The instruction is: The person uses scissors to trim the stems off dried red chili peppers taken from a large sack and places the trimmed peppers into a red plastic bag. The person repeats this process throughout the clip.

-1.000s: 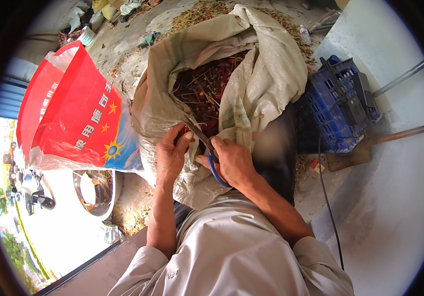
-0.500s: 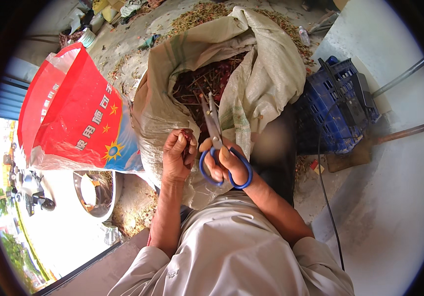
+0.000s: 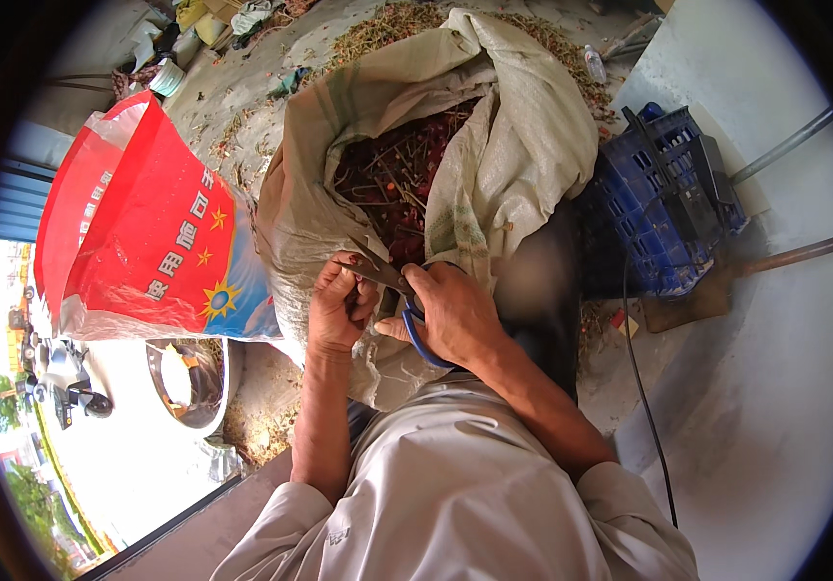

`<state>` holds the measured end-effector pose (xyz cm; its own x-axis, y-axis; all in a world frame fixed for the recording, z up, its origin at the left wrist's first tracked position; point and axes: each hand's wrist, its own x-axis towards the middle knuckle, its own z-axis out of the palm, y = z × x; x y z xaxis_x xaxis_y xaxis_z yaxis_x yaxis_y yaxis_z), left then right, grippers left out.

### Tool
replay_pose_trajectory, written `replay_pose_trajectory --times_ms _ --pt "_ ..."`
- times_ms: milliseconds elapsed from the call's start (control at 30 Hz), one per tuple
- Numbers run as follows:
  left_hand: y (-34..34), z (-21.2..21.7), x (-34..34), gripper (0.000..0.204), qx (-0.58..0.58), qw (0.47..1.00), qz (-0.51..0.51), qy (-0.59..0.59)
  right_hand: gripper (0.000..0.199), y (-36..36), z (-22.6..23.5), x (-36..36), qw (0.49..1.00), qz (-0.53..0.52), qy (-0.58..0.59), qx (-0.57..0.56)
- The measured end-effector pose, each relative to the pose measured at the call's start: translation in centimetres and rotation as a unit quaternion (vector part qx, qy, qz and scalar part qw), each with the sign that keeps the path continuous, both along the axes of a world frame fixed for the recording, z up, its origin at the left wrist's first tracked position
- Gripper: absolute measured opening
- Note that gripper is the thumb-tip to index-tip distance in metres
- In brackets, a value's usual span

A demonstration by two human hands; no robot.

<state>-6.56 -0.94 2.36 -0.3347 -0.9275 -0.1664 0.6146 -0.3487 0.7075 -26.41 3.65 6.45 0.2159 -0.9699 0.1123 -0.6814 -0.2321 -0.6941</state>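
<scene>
My left hand is closed, pinching a dark red dried chili that mostly hides behind my fingers and the blades. Scissors with blue handles are gripped in my right hand. Their blades are parted and point left, at the chili by my left fingertips. Both hands are over the near rim of a pale woven sack. Inside its mouth lie dark red chilies and dry stalks.
On the left stands a big red plastic bag, with a round white-rimmed tub below it. A blue plastic crate sits at the right, near a hanging black cable. Dry stalks litter the floor behind the sack.
The scissors have swung from pointing up over the sack to pointing left, and their blades now reach my left fingertips. My right hand has turned palm down. My left hand has moved slightly.
</scene>
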Motion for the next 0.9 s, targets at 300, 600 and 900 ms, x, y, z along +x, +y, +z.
replay_pose_trajectory --times_ms 300,600,900 --pt "-0.2 0.3 0.5 0.010 0.002 0.997 -0.010 -0.078 0.067 0.1 0.0 -0.5 0.997 0.020 0.075 -0.030" --pt "0.1 -0.4 0.4 0.009 0.036 0.994 0.014 -0.102 0.059 0.8 -1.3 -0.1 0.996 0.006 0.084 -0.029" --pt "-0.5 0.5 -1.8 0.016 0.023 0.990 -0.044 -0.130 0.047 0.7 -3.4 -0.3 0.991 -0.045 -0.126 0.001"
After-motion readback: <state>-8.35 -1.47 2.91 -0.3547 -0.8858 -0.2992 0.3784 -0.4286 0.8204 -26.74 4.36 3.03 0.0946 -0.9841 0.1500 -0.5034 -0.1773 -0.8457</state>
